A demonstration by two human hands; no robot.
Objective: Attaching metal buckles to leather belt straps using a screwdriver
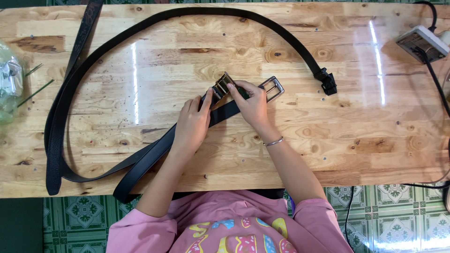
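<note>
Here a gold-coloured buckle (224, 85) is being fitted onto the end of a black belt (154, 150), judging by how the pieces are held near the middle of the wooden table (197, 42). The left hand (192, 125) is laid over the strap, its fingers curled and its thumb pressed against the belt just below the buckle, so that the strap is pinned flat. The right hand (251, 104) is closed round the belt end from the other side, fingertips pinched at the buckle's edge; a thin bracelet (273, 141) is worn on that wrist. A second, silver frame buckle (273, 88) lies just beside the right hand, touching or nearly touching the strap end; which cannot be told. The step appears to be only part done, since the gold buckle is tilted up and not seated. The next move would seem to call for a steady hold on the strap and a firm press or slide of the buckle along it. A second black belt (262, 21) is looped across the far table, and a white power strip (422, 43) sits at the far right corner.
</note>
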